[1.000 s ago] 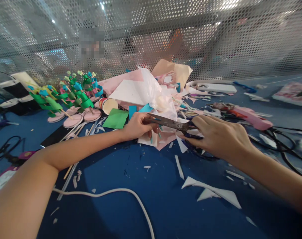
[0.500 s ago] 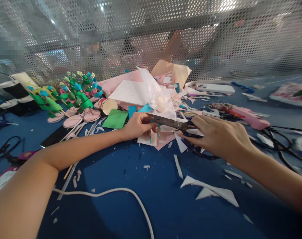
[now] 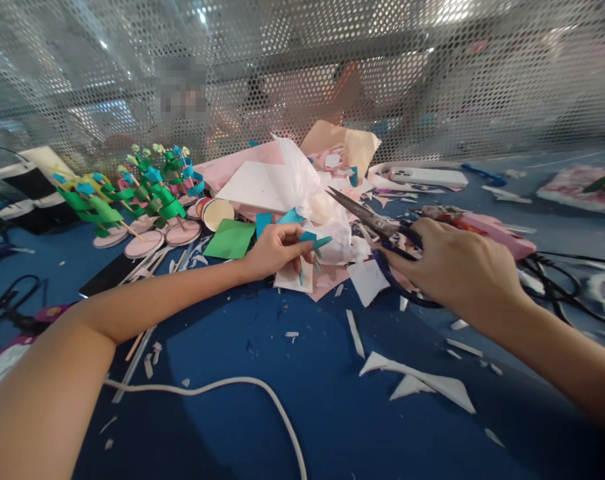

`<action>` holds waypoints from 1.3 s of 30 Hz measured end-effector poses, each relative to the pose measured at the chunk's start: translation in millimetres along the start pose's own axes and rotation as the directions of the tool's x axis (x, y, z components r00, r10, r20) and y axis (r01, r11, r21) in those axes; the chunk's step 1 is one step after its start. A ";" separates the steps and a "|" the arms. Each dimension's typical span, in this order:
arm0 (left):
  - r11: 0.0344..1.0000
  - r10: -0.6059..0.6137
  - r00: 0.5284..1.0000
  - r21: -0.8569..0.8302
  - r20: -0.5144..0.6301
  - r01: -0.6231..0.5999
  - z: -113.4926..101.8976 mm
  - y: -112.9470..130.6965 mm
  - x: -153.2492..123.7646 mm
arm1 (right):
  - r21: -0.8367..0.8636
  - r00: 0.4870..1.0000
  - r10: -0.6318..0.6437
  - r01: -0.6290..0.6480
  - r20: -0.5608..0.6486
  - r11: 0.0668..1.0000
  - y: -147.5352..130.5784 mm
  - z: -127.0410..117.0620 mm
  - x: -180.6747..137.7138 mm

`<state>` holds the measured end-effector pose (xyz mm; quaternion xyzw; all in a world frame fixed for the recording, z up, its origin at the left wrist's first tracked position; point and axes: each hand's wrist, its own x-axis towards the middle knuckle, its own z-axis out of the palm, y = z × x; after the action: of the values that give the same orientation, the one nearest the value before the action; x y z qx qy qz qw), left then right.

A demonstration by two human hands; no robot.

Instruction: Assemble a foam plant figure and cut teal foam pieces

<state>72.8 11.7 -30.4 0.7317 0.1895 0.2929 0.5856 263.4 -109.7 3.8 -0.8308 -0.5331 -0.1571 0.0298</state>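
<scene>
My left hand (image 3: 276, 252), with long teal nails, is closed in a pinch near the middle of the table. A small blue paper piece (image 3: 308, 236) shows between its thumb and index finger. My right hand (image 3: 465, 263) is wrapped round the dark handles of a pair of scissors (image 3: 365, 215). The scissors' blades point up and left, apart from the left hand. A green paper square (image 3: 231, 239) lies left of my left hand. Beneath its fingers are a pale paper piece (image 3: 293, 279) and pink paper (image 3: 328, 281).
Green and blue paper plants on pink round bases (image 3: 143, 245) stand at left beside a paper cup (image 3: 218, 215). A pink glue gun (image 3: 502, 233) with black cables lies right, a white phone (image 3: 427, 177) behind. White scraps (image 3: 417, 380) and a white cable (image 3: 222, 382) lie in front.
The scissors have moved right and away from my left hand, their blades now tilted upward. My right hand has shifted slightly right. My left hand has stayed almost in place.
</scene>
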 end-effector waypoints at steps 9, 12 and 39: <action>0.995 -0.031 0.999 -0.093 0.010 0.032 1.2 -1.4 1.3 | 0.177 0.998 0.045 -0.051 0.037 0.983 8.2 7.1 6.2; 0.994 -0.044 0.999 -0.098 0.001 0.044 1.1 -1.6 0.5 | 0.128 0.999 0.049 -0.048 -0.008 0.991 5.2 2.9 2.6; 0.991 -0.045 0.999 -0.125 -0.013 0.043 -6.2 3.8 -5.9 | 0.938 0.963 -0.243 0.189 -0.119 0.291 -98.8 8.1 20.2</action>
<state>64.1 11.7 -27.1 0.6869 0.1917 0.2971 0.6350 184.5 -47.8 -9.6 -0.5819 -0.6318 0.1983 0.4721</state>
